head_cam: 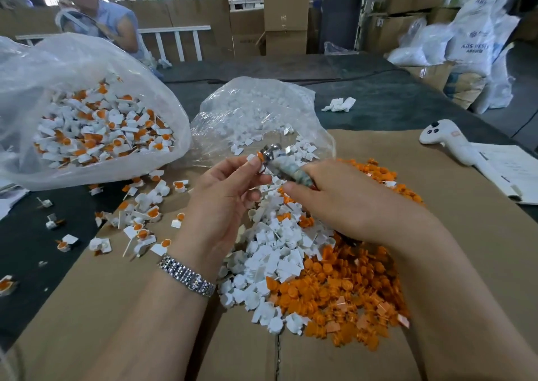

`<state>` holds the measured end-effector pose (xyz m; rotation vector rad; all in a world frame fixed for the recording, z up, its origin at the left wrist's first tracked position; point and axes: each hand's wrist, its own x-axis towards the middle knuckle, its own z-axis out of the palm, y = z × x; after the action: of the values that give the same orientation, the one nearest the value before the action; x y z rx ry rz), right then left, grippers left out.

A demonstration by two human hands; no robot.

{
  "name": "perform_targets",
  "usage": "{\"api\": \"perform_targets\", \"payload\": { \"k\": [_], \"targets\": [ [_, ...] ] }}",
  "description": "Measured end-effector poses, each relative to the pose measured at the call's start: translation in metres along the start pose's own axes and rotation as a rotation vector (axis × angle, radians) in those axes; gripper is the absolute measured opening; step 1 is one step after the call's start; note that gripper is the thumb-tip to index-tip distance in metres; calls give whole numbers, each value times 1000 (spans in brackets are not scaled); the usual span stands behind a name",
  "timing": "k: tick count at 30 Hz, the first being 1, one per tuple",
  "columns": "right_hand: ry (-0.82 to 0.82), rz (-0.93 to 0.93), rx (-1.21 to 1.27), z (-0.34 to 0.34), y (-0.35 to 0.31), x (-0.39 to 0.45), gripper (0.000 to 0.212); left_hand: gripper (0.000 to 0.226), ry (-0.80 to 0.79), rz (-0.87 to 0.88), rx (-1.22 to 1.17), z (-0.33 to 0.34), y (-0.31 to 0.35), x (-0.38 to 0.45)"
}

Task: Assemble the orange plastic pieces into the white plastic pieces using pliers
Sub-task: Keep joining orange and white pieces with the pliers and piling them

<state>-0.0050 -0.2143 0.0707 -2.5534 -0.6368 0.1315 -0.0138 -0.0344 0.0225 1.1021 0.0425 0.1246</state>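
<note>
We hold our left hand (224,194) raised with the palm turned toward us, thumb and forefinger pinching together at the top. Our right hand (346,203) lies knuckles up just beside it, fingers curled in a grip, both forearms reaching forward.

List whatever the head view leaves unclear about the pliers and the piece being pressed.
- Pliers: handles hidden inside the right hand; head blurred, so how wide it stands is unreadable.
- Piece pinched by the left hand: mostly covered by fingertips and the pliers' head; seating of orange in white cannot be told.
- Clear bag contents: blurred by glare and folds.
</note>
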Motion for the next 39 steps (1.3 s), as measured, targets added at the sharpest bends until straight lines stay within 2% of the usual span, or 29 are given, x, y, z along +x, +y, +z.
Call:
{"api": "perform_targets", "payload": {
  "k": [10, 19, 23, 25, 28, 32, 34, 36, 39],
  "targets": [
    [54, -27, -20, 9, -1, 4, 37, 4, 20, 96, 101, -2, -2, 1],
    [119, -8, -155, 15, 6, 14, 51, 22, 35, 97, 103, -4, -2, -1],
    [152, -12, -188, 18, 9, 13, 55, 10, 49, 51, 144, -3, -2, 2],
    [169, -5, -170, 19, 11, 11, 55, 4, 80, 87, 179, -5, 0, 2],
    [225, 50, -187, 18, 19, 10, 52, 5, 228, 222, 436, -15, 4, 1],
    [250, 211, -227, 19, 38, 12, 56, 3, 610, 427, 1002, -30, 10, 5],
    [235, 283, -263, 20, 44, 14, 57, 9, 725, 530, 1208, -34, 12, 6],
    [234, 336, -286, 21, 47, 16, 59, 15, 632, 557, 1288, -36, 11, 7],
    [240, 400, -317, 23, 50, 16, 63, 16, 290, 408, 1455, -35, 2, 11]
  ]
}}
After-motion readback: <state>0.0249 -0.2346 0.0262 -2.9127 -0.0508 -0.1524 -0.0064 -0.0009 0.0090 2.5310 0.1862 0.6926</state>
